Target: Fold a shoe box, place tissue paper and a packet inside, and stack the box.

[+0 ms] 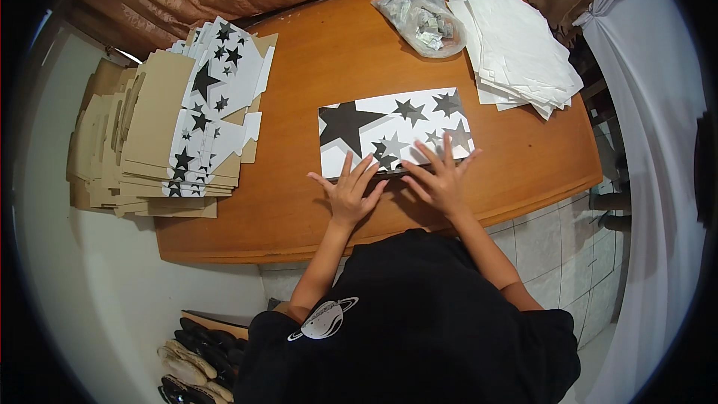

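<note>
A white box with black and grey stars [378, 121] lies flat on the wooden table in front of me, its printed top facing up. My left hand [351, 193] rests at the near left edge of the box, fingers spread over its rim. On the near right part, my right hand [443, 179] has its fingers fanned out, slightly blurred, with the fingertips over the printed top. Neither hand grips anything. A dark strip shows along the box's near side between my hands.
Flat cardboard pieces [161, 108], some star-printed, are stacked at the table's left end. At the back stands a clear plastic bag [430, 26] with small packets inside. White paper sheets [516, 49] lie piled at the back right. Shoes [198, 359] sit on the floor, lower left.
</note>
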`<state>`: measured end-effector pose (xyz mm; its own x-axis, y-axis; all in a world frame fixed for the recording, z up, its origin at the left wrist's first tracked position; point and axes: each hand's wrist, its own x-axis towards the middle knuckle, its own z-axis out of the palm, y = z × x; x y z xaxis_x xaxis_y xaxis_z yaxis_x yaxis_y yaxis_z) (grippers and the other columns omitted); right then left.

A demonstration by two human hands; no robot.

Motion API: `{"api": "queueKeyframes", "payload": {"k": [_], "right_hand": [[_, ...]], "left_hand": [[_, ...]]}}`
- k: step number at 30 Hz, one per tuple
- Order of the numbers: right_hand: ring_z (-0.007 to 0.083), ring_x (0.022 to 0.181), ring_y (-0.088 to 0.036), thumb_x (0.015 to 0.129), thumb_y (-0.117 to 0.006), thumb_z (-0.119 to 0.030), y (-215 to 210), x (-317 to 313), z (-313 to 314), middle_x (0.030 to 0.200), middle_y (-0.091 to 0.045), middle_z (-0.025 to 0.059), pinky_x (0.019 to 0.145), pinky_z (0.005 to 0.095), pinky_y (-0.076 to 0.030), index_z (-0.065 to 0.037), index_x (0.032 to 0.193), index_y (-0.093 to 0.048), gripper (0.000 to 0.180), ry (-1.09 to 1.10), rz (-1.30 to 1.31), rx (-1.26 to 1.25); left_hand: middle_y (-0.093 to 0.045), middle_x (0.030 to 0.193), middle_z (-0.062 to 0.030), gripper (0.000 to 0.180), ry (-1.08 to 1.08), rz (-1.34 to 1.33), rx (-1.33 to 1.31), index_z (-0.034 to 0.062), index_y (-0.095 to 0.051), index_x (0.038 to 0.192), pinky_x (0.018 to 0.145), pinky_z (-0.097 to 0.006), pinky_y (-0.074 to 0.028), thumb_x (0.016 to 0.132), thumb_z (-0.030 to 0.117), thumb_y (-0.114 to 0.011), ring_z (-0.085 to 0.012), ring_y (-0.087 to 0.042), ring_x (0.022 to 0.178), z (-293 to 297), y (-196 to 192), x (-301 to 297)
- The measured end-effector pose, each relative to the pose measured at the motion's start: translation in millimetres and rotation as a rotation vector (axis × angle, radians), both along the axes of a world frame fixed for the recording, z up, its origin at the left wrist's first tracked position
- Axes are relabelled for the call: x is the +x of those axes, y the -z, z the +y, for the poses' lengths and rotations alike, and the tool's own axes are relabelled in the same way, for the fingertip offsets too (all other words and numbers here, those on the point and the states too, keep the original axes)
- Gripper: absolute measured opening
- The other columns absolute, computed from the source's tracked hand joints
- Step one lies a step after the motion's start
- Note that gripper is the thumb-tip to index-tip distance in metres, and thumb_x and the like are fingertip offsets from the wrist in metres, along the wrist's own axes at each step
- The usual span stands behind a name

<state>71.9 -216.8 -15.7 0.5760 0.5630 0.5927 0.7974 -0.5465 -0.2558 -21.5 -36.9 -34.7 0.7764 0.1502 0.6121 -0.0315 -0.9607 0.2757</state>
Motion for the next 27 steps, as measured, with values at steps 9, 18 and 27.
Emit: {"api": "queueKeyframes", "payload": {"k": [9, 18, 27], "right_hand": [[0.0198, 0.118, -0.044, 0.073, -0.066, -0.031, 23.5, 2.4, 4.0, 0.118, -0.054, -0.0147, 0.095, 0.0706, 0.009, -0.037, 0.104, -0.062, 0.033, -0.051, -0.018, -0.009], [0.0121, 0.107, -0.05, 0.072, -0.068, -0.027, 24.9, 1.3, 5.7, 0.111, -0.057, -0.0133, 0.1, 0.0665, 0.004, -0.032, 0.105, -0.063, 0.033, -0.048, -0.025, 0.022], [0.0107, 0.099, -0.053, 0.073, -0.068, -0.023, 20.3, -0.6, 12.3, 0.099, -0.061, -0.0122, 0.102, 0.0629, 0.003, -0.027, 0.095, -0.067, 0.023, -0.019, 0.105, 0.107]], "left_hand": [[-0.065, 0.099, 0.0046, 0.023, 0.095, -0.045, 0.009, 0.0149, -0.068, 0.091, 0.103, -0.06, 0.008, 0.07, 0.024, -0.073, -0.0186, -0.055, 0.108, -6.3, 3.0, 10.4], [-0.066, 0.093, 0.0043, 0.017, 0.108, -0.066, -0.108, 0.0145, -0.069, 0.086, 0.103, -0.061, -0.006, 0.071, 0.023, -0.072, -0.0161, -0.059, 0.1, -9.2, 2.4, 13.8], [-0.065, 0.09, 0.0046, 0.013, 0.109, -0.074, -0.117, 0.0155, -0.069, 0.084, 0.103, -0.061, -0.005, 0.071, 0.019, -0.072, -0.0156, -0.06, 0.098, -8.8, 0.3, 15.4]]}}
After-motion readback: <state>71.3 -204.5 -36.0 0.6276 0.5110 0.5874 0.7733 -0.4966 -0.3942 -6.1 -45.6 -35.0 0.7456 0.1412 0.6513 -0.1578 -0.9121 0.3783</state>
